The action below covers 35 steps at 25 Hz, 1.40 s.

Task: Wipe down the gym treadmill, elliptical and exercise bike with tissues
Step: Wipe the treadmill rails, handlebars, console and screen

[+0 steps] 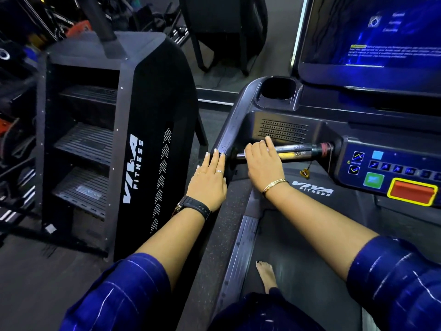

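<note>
I stand barefoot on the treadmill belt (298,271), facing its console (391,173) and lit blue screen (381,37). My left hand (210,177) rests with straight fingers on the dark left side handrail (231,130). My right hand (260,161) lies over the shiny metal crossbar (300,150) that runs from the handrail to the console, fingers curved over it. No tissue shows in either hand; anything under the right palm is hidden.
A black stair-climber machine (133,139) marked VIVA FITNESS stands close on the left, with a narrow strip of floor between it and the treadmill. A cup holder (278,88) sits at the console's top left. A red stop button (411,191) is on the right. Weight gear crowds the far left.
</note>
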### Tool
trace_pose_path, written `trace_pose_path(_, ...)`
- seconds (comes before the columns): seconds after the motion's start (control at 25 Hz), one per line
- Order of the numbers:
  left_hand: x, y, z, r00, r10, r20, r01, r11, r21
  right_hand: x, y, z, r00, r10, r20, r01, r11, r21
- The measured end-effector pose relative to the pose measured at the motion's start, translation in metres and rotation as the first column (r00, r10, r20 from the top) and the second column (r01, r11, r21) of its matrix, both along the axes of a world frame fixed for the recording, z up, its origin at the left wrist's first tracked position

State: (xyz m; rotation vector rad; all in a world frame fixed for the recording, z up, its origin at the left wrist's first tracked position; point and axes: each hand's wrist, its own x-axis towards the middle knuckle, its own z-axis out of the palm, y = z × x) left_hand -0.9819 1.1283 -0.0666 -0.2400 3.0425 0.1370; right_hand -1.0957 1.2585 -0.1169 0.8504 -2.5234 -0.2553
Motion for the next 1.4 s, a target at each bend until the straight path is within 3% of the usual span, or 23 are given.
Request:
trace_pose_path(0.2,-0.002,0.0,-0.002,1.0,-0.016,0.002,0.016,0.999,-0.047,-0.004,0.052,-0.003,0.982,-0.169,-0.08,0.166,0.985,-0.047)
trace_pose_path(0.36,-0.006,0.0,-0.004,1.0,-0.027,-0.007,0.027,0.998,-0.059,0.01,0.042,-0.012,0.965,-0.246,-0.092,0.241,0.969,-0.06)
trace_pose_path(0.64,-0.024,0.001,-0.004,1.0,-0.019,-0.005,0.019,0.997,-0.073,0.019,-0.018,-0.017,0.994,0.016,-0.108,-0.001,0.99,0.143)
trace_pose_path(0.76,-0.029,0.001,-0.003,1.0,-0.024,-0.007,0.023,0.996,-0.082,0.006,-0.011,-0.009,0.989,0.046,-0.144,-0.026,0.99,0.139)
trace_pose_path(1.16,-0.034,-0.003,-0.006,0.999,-0.037,-0.035,0.035,0.999,-0.036,-0.01,0.085,-0.007,0.955,-0.229,-0.188,0.222,0.973,-0.059)
trace_pose_path(1.4,-0.035,-0.002,-0.006,0.998,-0.04,-0.04,0.039,0.999,-0.035,-0.015,0.083,0.013,0.936,-0.336,-0.104,0.34,0.94,0.018)
